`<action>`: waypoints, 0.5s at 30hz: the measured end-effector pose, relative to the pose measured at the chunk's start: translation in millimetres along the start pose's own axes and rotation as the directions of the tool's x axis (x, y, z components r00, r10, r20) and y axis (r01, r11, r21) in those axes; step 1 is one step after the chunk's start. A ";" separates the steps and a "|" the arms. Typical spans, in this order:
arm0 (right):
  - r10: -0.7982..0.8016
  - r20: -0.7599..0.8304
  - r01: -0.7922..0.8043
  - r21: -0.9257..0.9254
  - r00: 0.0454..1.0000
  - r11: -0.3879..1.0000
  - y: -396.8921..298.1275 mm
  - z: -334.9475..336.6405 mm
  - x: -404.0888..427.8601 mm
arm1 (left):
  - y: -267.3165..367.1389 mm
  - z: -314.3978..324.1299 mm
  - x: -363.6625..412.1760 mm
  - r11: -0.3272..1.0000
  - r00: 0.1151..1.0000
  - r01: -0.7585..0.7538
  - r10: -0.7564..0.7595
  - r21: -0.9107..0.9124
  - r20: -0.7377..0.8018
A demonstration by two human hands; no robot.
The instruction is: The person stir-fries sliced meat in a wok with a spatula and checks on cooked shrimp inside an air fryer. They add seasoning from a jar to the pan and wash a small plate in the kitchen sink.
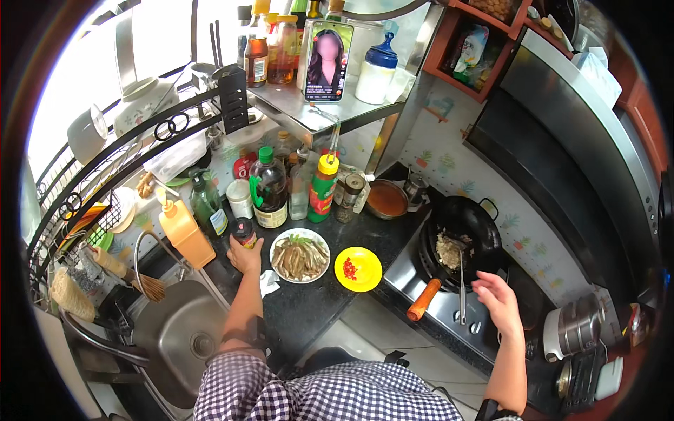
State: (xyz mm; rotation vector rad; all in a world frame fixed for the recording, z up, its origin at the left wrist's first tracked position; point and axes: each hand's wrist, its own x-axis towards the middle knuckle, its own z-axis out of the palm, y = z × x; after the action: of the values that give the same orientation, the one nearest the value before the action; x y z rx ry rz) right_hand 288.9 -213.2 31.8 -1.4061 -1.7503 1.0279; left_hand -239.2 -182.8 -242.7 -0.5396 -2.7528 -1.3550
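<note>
My left hand grips a small dark-lidded jar on the black countertop, left of a white plate of raw shrimp with green bits on top. Beyond the jar is a large dark bottle with a green cap. To the right over the stove, my right hand hovers with fingers apart, holding nothing. Near it, a metal spatula leans in a black wok, its head among pale chopped food. The wok's wooden handle points toward me.
A yellow plate bears chopped red pepper. Behind stand a yellow-capped bottle and a bowl of brown liquid. The sink and an orange pump bottle lie left. A phone stands on the metal shelf; a range hood overhangs the right.
</note>
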 end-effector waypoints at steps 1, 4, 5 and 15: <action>-0.060 0.092 0.060 -0.005 0.994 0.998 -16.3 15.4 6.3 | -2.9 3.6 2.9 1.000 1.000 -0.003 0.003 0.000 -0.011; -0.191 0.376 0.273 -0.177 0.907 0.946 -52.7 63.2 28.8 | -14.1 7.2 14.6 1.000 0.999 0.029 -0.029 -0.012 -0.029; -0.226 0.460 0.364 -0.238 0.859 0.900 -63.3 78.8 36.7 | -15.2 4.4 16.0 0.999 0.999 0.017 -0.019 -0.037 -0.034; -0.547 0.497 0.724 -0.293 0.673 0.625 -92.1 232.1 73.4 | 10.8 -83.6 -61.7 0.857 0.894 -0.448 0.432 -0.255 -0.119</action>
State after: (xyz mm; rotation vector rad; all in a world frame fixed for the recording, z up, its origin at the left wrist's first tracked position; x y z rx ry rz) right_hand 31.0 -191.6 4.5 -0.6805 -2.6537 0.4679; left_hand -188.5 -259.6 -193.2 -1.0504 -2.2017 -1.5951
